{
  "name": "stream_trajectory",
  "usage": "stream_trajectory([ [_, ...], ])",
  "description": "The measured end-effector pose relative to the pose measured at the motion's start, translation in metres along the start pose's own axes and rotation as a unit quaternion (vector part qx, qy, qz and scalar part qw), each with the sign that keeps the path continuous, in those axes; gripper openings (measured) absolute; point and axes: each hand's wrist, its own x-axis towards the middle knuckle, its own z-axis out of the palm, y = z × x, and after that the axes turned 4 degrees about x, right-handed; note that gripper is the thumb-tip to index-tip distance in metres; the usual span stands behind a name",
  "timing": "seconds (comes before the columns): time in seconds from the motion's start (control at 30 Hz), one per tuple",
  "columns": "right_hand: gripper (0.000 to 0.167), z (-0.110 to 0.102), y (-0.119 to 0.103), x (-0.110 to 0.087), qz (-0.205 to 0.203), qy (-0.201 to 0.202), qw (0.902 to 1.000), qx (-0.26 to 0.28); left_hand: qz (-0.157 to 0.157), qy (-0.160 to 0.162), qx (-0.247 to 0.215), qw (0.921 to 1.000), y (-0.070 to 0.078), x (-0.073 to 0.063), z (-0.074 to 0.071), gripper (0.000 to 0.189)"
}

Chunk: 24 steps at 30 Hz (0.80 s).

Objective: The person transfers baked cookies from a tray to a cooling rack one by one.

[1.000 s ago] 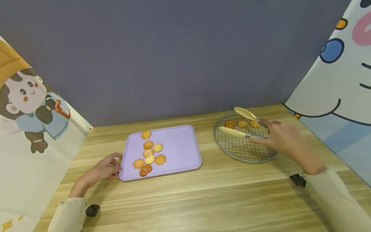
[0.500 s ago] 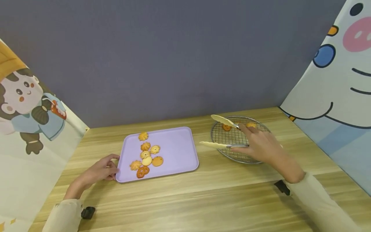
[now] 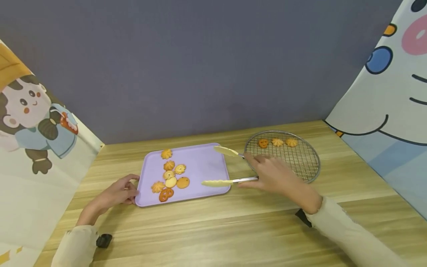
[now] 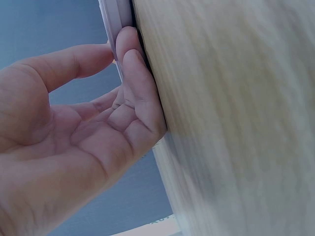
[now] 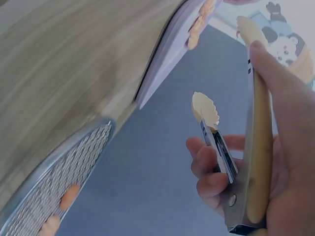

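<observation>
My left hand [image 3: 116, 193] holds the near left edge of a lilac tray [image 3: 207, 159]; in the left wrist view the thumb meets the rim [image 4: 116, 19] while curled fingers lie against its outer side. On the tray's left half lie several cookies, among them a round one [image 3: 182, 182] and a pretzel [image 3: 166, 194]. My right hand [image 3: 278, 176] grips tongs [image 3: 245, 179] with cream scalloped tips. The tongs' arms are spread, with nothing between them, and their tips overlap the tray's right side in the head view. The right wrist view shows the steel hinge [image 5: 235, 209] near the palm.
Right of the tray, a round wire rack [image 3: 300, 159] carries a brown pretzel-like cookie [image 3: 263, 143] and two flower-shaped cookies along its far side. A grey panel [image 3: 213, 74] stands behind the wooden table [image 3: 200, 230]. Cartoon-printed panels flank both sides.
My right hand has carried the tongs leftward from over the rack to the tray's right side, uncovering the cookies on the rack. The left hand has stayed at the tray's edge.
</observation>
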Motion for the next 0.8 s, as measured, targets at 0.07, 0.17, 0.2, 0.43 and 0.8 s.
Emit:
stream_trajectory([
  [0.07,0.096,0.003,-0.005,0.004,-0.011,-0.002,0.9999,-0.003,0.000,0.000,0.000,1.0000,0.001,0.001,0.000,0.054],
  [0.17,0.097,0.008,-0.011,0.009,-0.014,-0.009,0.9999,-0.005,0.001,0.000,0.001,1.0000,0.002,0.002,0.001,0.054],
  [0.2,0.097,0.010,-0.013,0.011,-0.013,-0.013,0.9998,-0.007,-0.001,0.001,0.001,1.0000,0.002,0.002,0.001,0.054],
  [0.43,0.101,0.023,-0.030,0.025,0.003,-0.046,0.9989,-0.013,0.000,0.003,0.015,0.9999,-0.001,0.001,0.001,0.052],
  [0.8,0.097,0.039,-0.051,0.042,0.025,-0.065,0.9975,-0.010,0.002,0.005,0.016,0.9999,0.000,0.002,0.002,0.052],
])
